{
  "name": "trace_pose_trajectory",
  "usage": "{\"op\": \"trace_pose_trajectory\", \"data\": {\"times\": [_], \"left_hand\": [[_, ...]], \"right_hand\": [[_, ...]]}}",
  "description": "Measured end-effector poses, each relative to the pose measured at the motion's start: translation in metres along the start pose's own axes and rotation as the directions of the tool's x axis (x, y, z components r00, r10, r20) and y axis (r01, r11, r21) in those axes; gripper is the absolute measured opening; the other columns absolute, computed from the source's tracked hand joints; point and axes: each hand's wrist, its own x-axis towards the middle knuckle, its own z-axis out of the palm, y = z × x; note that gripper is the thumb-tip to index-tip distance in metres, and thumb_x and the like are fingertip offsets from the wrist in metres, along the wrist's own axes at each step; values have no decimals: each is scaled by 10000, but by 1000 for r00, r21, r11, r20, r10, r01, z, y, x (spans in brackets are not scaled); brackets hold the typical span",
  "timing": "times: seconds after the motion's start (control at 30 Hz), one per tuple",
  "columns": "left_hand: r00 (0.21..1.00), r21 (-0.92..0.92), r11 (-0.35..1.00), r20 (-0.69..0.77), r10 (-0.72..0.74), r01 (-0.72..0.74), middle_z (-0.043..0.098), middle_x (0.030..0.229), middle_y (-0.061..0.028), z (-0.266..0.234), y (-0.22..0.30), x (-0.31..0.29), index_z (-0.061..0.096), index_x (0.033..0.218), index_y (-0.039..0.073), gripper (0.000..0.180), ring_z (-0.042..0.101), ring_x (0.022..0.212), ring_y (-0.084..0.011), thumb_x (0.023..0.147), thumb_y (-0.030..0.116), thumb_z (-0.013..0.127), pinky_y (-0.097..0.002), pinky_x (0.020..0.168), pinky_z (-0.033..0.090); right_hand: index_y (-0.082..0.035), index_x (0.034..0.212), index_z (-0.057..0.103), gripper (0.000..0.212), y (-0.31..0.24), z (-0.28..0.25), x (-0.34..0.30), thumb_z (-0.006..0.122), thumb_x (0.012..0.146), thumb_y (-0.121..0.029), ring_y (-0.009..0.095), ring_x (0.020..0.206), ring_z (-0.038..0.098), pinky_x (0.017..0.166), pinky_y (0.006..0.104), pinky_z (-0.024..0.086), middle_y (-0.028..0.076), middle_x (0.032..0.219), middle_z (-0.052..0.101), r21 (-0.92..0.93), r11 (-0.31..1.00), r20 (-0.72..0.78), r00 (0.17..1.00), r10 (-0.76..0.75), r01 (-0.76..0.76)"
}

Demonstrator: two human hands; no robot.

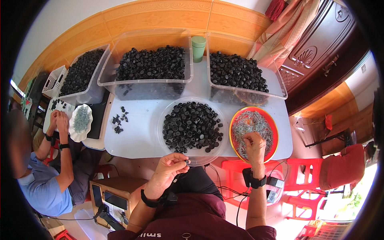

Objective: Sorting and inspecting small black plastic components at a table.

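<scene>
Seated at the counter [136, 140], near side. My left grip [170, 172] was closed in a pinch on a small black cap [187, 162], held at the tips of thumb and finger just off the near rim of the round clear tray [200, 159]. A tip hold, I judged, because the cap was tiny and a fuller grasp would have covered it.

My right grip [255, 146] was down at the red bowl [275, 140], fingers bent toward the thin grey metal pieces [246, 124]. I could not tell whether the tips had met on one.

Placement: tray in front of me, its heap of black caps [192, 126] within short reach of the left; bowl beside it on the right. One kind per vessel, one vessel per side, likely so neither arm had to cross the other. Both stood at the counter's near edge, probably to spare the reach.

Behind them, the middle tub [146, 90] and right tub [248, 93], clear-walled, held far more black parts; bulk at the back, I supposed, to leave the front for handling. A loose cluster of black pieces [119, 120] lay left of the tray, apart from the heap, reason unclear.
</scene>
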Motion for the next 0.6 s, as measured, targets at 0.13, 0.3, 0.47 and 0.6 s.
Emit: {"op": "trace_pose_trajectory", "data": {"times": [0.13, 0.3, 0.47, 0.6], "left_hand": [[1000, -15, 1000, 12, -2, 2, 641, 908, -108, -1, -2, 2, 609, 967, 7, 151, 642, 765, -159, 819, -19, 585, -252, 703, 549], [1000, -45, 999, 21, -1, 2, 639, 914, -115, -1, -2, 4, 609, 966, 5, 167, 645, 780, -165, 809, -46, 583, -259, 722, 555], [1000, -66, 998, 21, 20, -18, 639, 927, -123, 0, -1, 2, 614, 960, -1, 166, 646, 793, -174, 807, -55, 579, -269, 738, 555], [999, -61, 998, 17, 35, -34, 639, 947, -137, 6, 2, 2, 620, 963, -7, 172, 648, 809, -185, 806, -59, 577, -281, 753, 554]], "right_hand": [[-4, 801, 619, 146, 8, -7, 1, 617, 672, 64, 207, 619, 610, 576, 303, 477, 114, 729, 602, 84, 994, -120, 990, 76, -66], [14, 865, 632, 143, 16, -8, 1, 616, 729, 55, 120, 632, 598, 551, 248, 485, 76, 758, 627, 346, 912, -47, 966, 253, -222], [29, 911, 622, 160, 2, -9, 0, 609, 753, 45, 103, 666, 594, 613, 225, 496, 60, 775, 624, 465, 853, -26, 959, 282, -238], [37, 919, 616, 156, -45, -3, -15, 606, 763, 40, 94, 678, 582, 634, 223, 484, 47, 782, 620, 596, 752, 97, 956, 278, -279]]}}
